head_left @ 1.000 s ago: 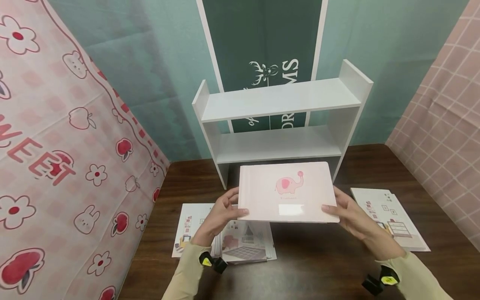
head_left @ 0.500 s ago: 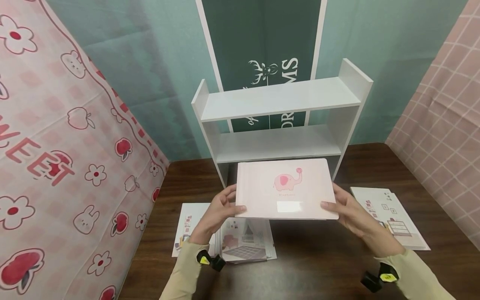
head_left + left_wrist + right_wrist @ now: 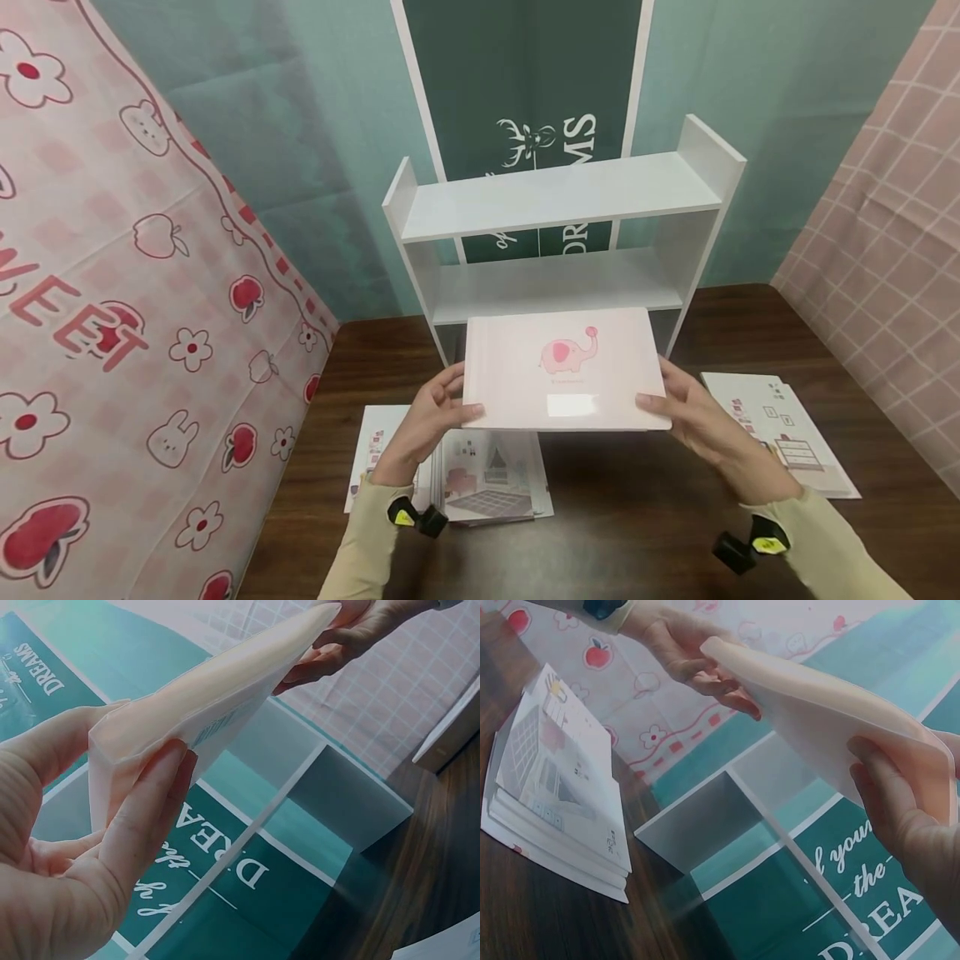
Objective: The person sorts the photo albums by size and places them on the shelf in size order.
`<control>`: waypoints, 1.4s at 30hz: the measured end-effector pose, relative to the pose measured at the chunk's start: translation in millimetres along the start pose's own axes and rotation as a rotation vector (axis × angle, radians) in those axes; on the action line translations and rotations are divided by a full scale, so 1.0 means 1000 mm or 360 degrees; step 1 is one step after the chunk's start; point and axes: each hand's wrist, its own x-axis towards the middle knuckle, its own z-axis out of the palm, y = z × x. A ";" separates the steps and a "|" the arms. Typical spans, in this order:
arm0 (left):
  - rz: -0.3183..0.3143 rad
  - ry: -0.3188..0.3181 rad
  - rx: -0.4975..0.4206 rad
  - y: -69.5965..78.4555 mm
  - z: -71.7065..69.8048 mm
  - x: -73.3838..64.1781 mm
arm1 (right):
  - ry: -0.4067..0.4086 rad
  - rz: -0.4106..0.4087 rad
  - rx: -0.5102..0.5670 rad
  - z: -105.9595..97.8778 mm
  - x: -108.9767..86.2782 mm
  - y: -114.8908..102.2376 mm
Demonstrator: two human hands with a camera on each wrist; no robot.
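Note:
Between my two hands is a pale pink book (image 3: 510,358) with a pink elephant on its cover, raised above the table, cover tilted up toward me. My left hand (image 3: 427,417) grips its left end, thumb on the cover and fingers underneath. At the other end my right hand (image 3: 705,429) holds it the same way. The left wrist view shows the book's (image 3: 187,712) thick cream page edges and a bluish label on its underside. Behind the book stands a white shelf (image 3: 562,200), its lower part partly hidden by the book.
A stack of illustrated white booklets (image 3: 495,483) lies on the dark wood table (image 3: 600,533) at the left, partly behind my left arm. More illustrated booklets (image 3: 780,442) lie at the right. Patterned cloths (image 3: 180,333) hang at the sides and back.
Both hands have lifted the book slightly and shifted it a little left, so its top edge now overlaps the shelf's middle board. The grip stays the same.

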 end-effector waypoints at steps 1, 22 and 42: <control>0.0008 0.0000 0.0000 0.000 0.000 0.000 | 0.0001 0.0004 0.0000 0.001 0.001 0.000; 0.0135 0.0017 0.0039 0.011 -0.014 -0.007 | -0.0087 -0.0055 -0.0066 0.010 0.022 -0.005; 0.0213 0.0018 0.0040 0.023 -0.020 -0.006 | -0.0120 -0.0105 -0.0098 0.014 0.037 -0.017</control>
